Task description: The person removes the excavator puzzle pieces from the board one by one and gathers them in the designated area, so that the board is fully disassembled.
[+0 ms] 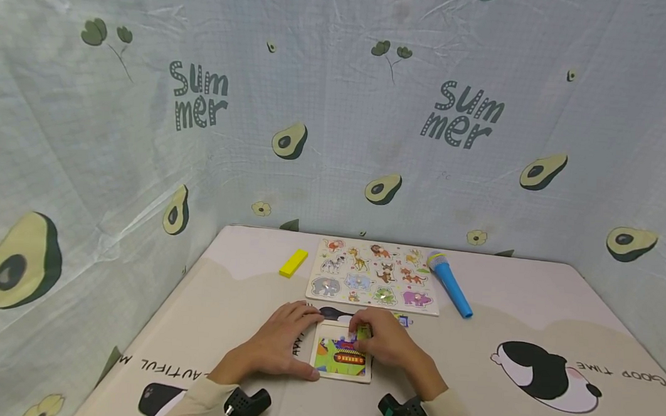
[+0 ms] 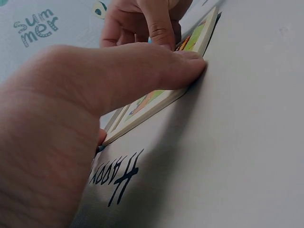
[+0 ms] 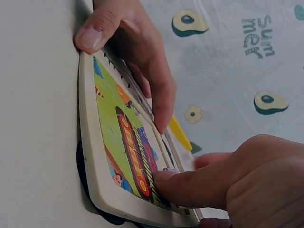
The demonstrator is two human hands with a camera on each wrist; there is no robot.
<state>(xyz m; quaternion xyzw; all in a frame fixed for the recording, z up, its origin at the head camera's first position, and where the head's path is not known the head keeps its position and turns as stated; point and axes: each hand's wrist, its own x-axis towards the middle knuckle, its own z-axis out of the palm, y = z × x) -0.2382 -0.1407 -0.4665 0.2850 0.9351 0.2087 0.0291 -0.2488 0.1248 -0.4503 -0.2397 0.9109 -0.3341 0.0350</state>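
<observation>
A small wooden jigsaw puzzle tray (image 1: pixel 343 377) with a green, red and orange vehicle picture lies on the table before me. My left hand (image 1: pixel 281 340) holds its left side, thumb at the near corner and fingers at the far one. Over the tray's far right part my right hand (image 1: pixel 388 340) pinches a small puzzle piece (image 3: pixel 171 170), mostly hidden by the thumb and fingers. Pale bare tray shows beside that hand; the near part of the picture is filled. Just beyond the right hand lies a loose puzzle piece (image 1: pixel 403 320).
An animal peg puzzle board (image 1: pixel 373 276) lies behind the tray. Left of it is a yellow block (image 1: pixel 293 263), and to its right a blue toy microphone (image 1: pixel 452 284). Printed cloth covers the table (image 1: pixel 449 371), with a patterned curtain (image 1: pixel 338 108) behind.
</observation>
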